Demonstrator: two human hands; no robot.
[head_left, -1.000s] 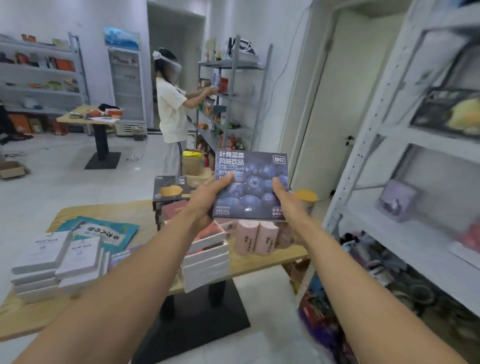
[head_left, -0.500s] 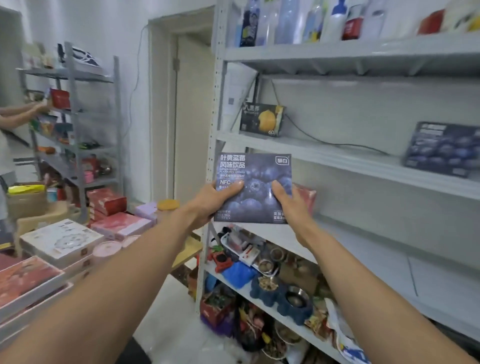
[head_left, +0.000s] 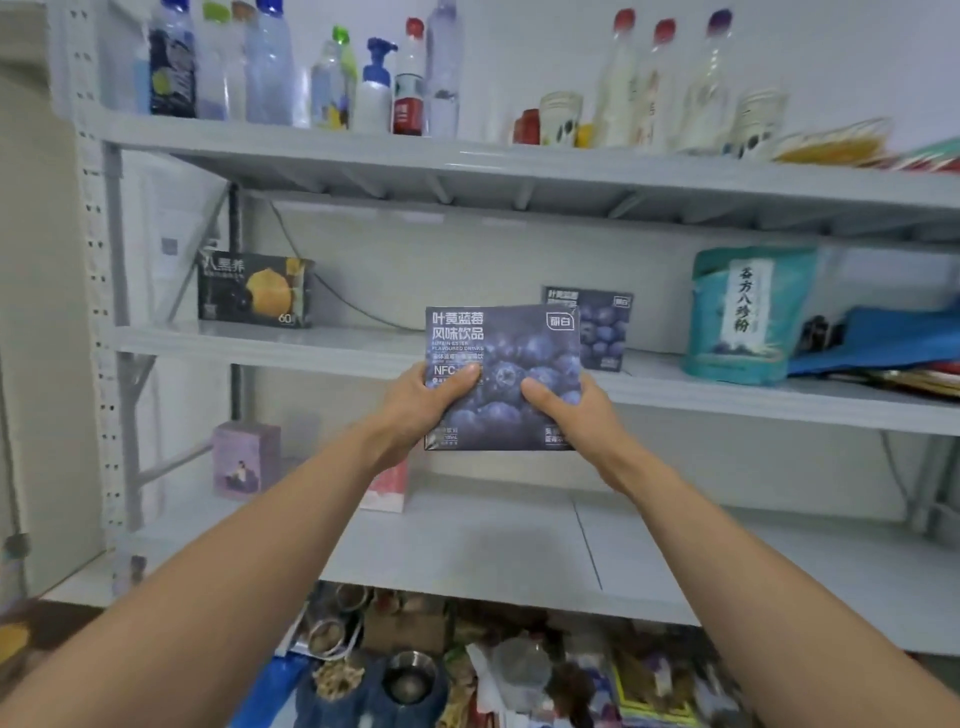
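Both thumbs clamp the flat dark-blue blueberry drink carton (head_left: 503, 378), left hand (head_left: 423, 402) and right hand (head_left: 569, 410) gripping its lower sides, arms stretched forward.

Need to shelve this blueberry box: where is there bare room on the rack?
The middle shelf is bare between the dark box and the shelved blueberry box, partly behind the held blueberry box. The shelf below is bare right of the pink carton. Crowded: the bottles on top, the teal pouch end, the clutter at the bottom.
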